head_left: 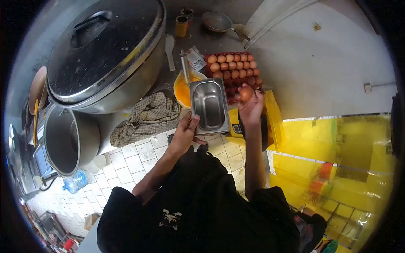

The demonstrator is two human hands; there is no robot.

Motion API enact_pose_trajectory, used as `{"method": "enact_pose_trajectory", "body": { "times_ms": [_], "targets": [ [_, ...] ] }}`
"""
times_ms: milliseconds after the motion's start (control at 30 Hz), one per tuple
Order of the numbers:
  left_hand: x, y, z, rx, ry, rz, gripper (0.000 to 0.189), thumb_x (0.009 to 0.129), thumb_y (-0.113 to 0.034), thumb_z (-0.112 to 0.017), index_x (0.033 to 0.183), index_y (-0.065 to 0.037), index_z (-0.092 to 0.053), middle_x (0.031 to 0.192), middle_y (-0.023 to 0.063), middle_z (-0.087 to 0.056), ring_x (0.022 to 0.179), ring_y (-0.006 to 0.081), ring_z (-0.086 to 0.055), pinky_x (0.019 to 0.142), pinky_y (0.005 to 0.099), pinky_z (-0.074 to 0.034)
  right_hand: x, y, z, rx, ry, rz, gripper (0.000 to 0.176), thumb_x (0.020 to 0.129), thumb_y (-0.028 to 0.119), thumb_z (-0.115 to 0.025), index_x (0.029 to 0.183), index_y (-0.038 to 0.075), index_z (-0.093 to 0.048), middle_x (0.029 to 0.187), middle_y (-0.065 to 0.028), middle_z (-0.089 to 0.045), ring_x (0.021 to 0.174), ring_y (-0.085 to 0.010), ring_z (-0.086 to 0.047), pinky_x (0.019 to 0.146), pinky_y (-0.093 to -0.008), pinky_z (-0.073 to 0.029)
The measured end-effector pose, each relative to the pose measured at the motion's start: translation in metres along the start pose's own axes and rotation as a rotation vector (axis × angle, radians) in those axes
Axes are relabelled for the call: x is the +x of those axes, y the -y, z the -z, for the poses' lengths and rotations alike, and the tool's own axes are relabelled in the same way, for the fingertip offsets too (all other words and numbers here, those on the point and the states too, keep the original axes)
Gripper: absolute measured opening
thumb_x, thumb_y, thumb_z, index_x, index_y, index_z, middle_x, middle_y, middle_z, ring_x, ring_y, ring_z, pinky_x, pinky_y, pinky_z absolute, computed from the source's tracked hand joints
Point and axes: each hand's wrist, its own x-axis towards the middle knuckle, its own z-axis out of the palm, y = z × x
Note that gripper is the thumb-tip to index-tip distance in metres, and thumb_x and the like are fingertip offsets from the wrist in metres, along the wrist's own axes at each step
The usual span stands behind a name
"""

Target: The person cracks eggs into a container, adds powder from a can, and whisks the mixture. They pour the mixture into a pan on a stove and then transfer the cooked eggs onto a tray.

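Note:
My left hand [184,134] grips the lower left edge of a small rectangular steel pan [209,103], thumb over the rim. Nothing lies in the pan. A brown egg [246,93] sits in the fingers of my right hand [252,107], just right of the pan. Behind that hand is a red egg tray [231,93] with several rows of brown eggs; its nearest part is partly hidden. Left of the pan stands a bowl [179,86] of orange-yellow beaten egg, partly covered by the pan. A metal-handled utensil [184,67] leans in the bowl.
A huge lidded pot [109,55] takes up the counter's left, with an open deep pot [67,139] nearer. A checked cloth [147,116] lies at the counter edge. Behind are a spatula [170,50] and a frying pan [217,22]. Yellow translucent sheeting [312,139] hangs right.

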Motion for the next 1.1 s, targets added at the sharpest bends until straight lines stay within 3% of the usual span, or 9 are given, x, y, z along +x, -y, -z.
{"method": "enact_pose_trajectory", "body": {
  "times_ms": [100,200,300,467,567,700,833,867,1100],
  "targets": [
    [0.008,0.009,-0.003,0.084,0.031,-0.064,0.032,0.103,-0.030,-0.045,0.121,-0.003,-0.049,0.083,-0.0013,-0.048,0.068,0.0074,-0.054,0.053,0.0314,-0.062,-0.032,-0.030,-0.013,-0.620,-0.239,0.244,0.026,0.097,0.033,-0.050,0.099,0.008,-0.056,0.088,-0.0020,-0.057,0.075,-0.0106,-0.052,0.058,-0.0226,-0.039],
    [0.014,0.013,-0.003,0.144,0.060,-0.072,0.030,0.103,-0.029,-0.045,0.118,-0.004,-0.049,0.076,-0.0032,-0.037,0.062,0.0065,-0.046,0.053,0.0327,-0.062,-0.038,-0.040,-0.018,-0.730,-0.215,0.575,0.023,0.099,0.030,-0.048,0.095,0.009,-0.057,0.086,-0.0009,-0.055,0.072,-0.0080,-0.049,0.056,-0.0222,-0.038],
    [0.015,0.011,-0.006,0.161,0.066,-0.079,0.027,0.103,-0.028,-0.045,0.115,-0.004,-0.049,0.074,-0.0033,-0.035,0.060,0.0061,-0.044,0.052,0.0328,-0.062,-0.044,-0.023,-0.023,-0.463,-0.433,0.454,0.025,0.100,0.030,-0.047,0.093,0.007,-0.057,0.086,0.0002,-0.054,0.067,-0.0062,-0.044,0.055,-0.0227,-0.036],
    [0.017,0.017,-0.006,0.142,0.066,-0.077,0.025,0.103,-0.028,-0.045,0.112,-0.004,-0.048,0.073,-0.0029,-0.036,0.059,0.0058,-0.044,0.052,0.0334,-0.062,-0.038,-0.035,-0.017,-0.807,-0.174,0.568,0.017,0.097,0.021,-0.060,0.096,0.005,-0.056,0.064,0.0078,-0.044,0.060,-0.0025,-0.038,0.053,-0.0208,-0.030],
    [0.019,0.016,-0.002,0.138,0.074,-0.082,0.025,0.103,-0.027,-0.045,0.114,-0.004,-0.048,0.073,-0.0027,-0.037,0.060,0.0061,-0.045,0.052,0.0339,-0.062,-0.041,-0.014,-0.034,-0.707,-0.195,0.514,0.017,0.096,0.021,-0.061,0.098,0.005,-0.057,0.072,0.0042,-0.051,0.065,-0.0036,-0.043,0.055,-0.0200,-0.032],
    [0.017,0.013,-0.005,0.140,0.064,-0.070,0.024,0.103,-0.027,-0.045,0.114,-0.005,-0.048,0.073,-0.0030,-0.036,0.061,0.0060,-0.045,0.053,0.0348,-0.062,-0.043,0.017,-0.068,-1.153,0.259,0.406,0.031,0.094,0.019,-0.062,0.118,0.006,-0.048,0.110,-0.0097,-0.055,0.092,-0.0147,-0.058,0.071,-0.0275,-0.050],
    [0.020,0.016,-0.004,0.157,0.059,-0.039,0.024,0.103,-0.027,-0.045,0.112,-0.005,-0.048,0.072,-0.0033,-0.036,0.061,0.0059,-0.045,0.053,0.0351,-0.062,-0.030,0.019,-0.084,-1.775,0.529,0.618,0.044,0.092,0.020,-0.064,0.127,0.005,-0.040,0.117,-0.0204,-0.053,0.105,-0.0340,-0.060,0.080,-0.0364,-0.053],
    [0.020,0.017,-0.003,0.156,0.064,-0.046,0.023,0.103,-0.027,-0.045,0.112,-0.005,-0.048,0.072,-0.0032,-0.036,0.061,0.0060,-0.045,0.053,0.0351,-0.062,-0.028,0.015,-0.088,-1.826,0.558,0.642,0.045,0.091,0.021,-0.064,0.124,0.003,-0.039,0.113,-0.0257,-0.055,0.103,-0.0423,-0.059,0.080,-0.0433,-0.053],
    [0.023,0.022,0.002,0.158,0.068,-0.054,0.022,0.103,-0.027,-0.044,0.111,-0.006,-0.048,0.073,-0.0027,-0.035,0.062,0.0066,-0.045,0.055,0.0354,-0.063,-0.017,-0.003,-0.103,-2.085,0.694,0.478,0.044,0.091,0.028,-0.064,0.116,-0.002,-0.042,0.101,-0.0280,-0.060,0.085,-0.0437,-0.064,0.071,-0.0483,-0.053]
  ]
}}
